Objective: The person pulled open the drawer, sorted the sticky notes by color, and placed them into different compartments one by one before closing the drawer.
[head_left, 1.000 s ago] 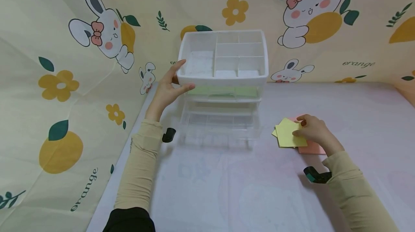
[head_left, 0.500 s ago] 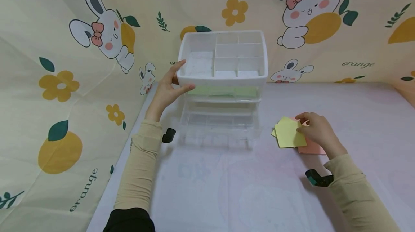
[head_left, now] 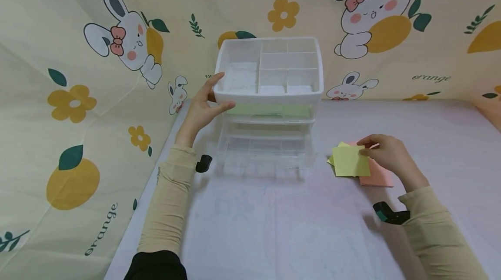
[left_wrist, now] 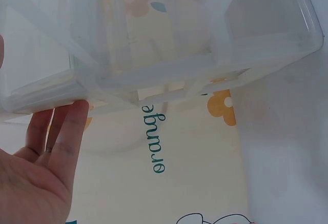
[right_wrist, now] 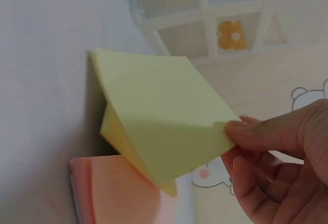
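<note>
My left hand [head_left: 201, 112] holds the left front corner of a white plastic drawer organizer [head_left: 270, 98], its thumb on the front and its fingers along the side. The organizer has a divided open top and clear drawers below. The lower drawer [head_left: 268, 145] is pulled out. In the left wrist view, fingertips [left_wrist: 77, 108] touch the clear plastic. My right hand [head_left: 387, 154] pinches a corner of a yellow sticky note pad [head_left: 348, 162], raised at a tilt. More yellow paper [right_wrist: 115, 137] shows beneath it, beside a pink sticky note pad [head_left: 377, 175].
A light green sheet or pad [head_left: 270, 110] shows in the upper drawer. The white table surface [head_left: 274, 228] lies in front. A cream cloth backdrop [head_left: 242, 1] printed with rabbits and oranges stands behind and at the left.
My right hand has shifted slightly right, turning the yellow pad straighter and lifting it, so more yellow paper shows beneath. The left hand and the organizer have stayed in place.
</note>
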{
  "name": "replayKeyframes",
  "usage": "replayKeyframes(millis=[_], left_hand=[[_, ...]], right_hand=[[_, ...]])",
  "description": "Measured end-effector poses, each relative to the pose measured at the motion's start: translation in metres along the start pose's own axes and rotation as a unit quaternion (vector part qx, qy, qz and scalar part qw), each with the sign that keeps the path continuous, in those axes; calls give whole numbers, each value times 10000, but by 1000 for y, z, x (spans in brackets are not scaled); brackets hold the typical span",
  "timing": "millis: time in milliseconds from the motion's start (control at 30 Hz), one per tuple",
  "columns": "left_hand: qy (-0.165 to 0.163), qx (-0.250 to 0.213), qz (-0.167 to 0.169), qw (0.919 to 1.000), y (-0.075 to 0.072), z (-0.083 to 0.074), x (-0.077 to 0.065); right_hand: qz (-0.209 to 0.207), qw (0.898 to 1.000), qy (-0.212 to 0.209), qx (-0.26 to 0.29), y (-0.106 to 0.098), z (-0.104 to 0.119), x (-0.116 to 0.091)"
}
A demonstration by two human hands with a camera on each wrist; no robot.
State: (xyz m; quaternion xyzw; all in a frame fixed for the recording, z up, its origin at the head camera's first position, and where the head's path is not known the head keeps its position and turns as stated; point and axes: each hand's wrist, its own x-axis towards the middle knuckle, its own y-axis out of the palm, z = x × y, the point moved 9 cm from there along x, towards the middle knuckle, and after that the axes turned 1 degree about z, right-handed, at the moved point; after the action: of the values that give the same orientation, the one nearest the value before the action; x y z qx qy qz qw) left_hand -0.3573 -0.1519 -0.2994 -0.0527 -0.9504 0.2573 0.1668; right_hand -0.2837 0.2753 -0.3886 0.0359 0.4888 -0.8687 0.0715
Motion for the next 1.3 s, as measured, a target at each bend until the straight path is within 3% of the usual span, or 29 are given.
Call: replayKeyframes(millis=[167, 367, 567, 733, 1000, 1200, 1233, 1300], left_hand=[[-6, 13, -16, 10000, 0, 0, 0], [-44, -10, -4, 10000, 0, 0, 0], [-50, -54, 8, 10000, 0, 0, 0], [-39, -63, 5, 10000, 0, -1, -1], [-40, -31, -10, 10000, 1, 0, 0], [-36, -18, -5, 10000, 1, 1, 0], [-39, -15, -3, 10000, 1, 1, 0], [-40, -5, -4, 10000, 1, 1, 0]], right_hand=[[-104, 9995, -169, 238, -8, 9, -6], [-556, 9962, -124, 663, -28, 17, -16], [-1043, 9878, 133, 1151, -46, 23, -28], [-1608, 9748, -92, 1547, -59, 36, -38], [-2302, 9264, -877, 2847, -74, 60, -46], [-2200, 8569, -1763, 4316, -73, 84, -43], [-2164, 8506, -1864, 4414, -72, 89, -41], [-2107, 8493, -1945, 4432, -70, 97, -38]])
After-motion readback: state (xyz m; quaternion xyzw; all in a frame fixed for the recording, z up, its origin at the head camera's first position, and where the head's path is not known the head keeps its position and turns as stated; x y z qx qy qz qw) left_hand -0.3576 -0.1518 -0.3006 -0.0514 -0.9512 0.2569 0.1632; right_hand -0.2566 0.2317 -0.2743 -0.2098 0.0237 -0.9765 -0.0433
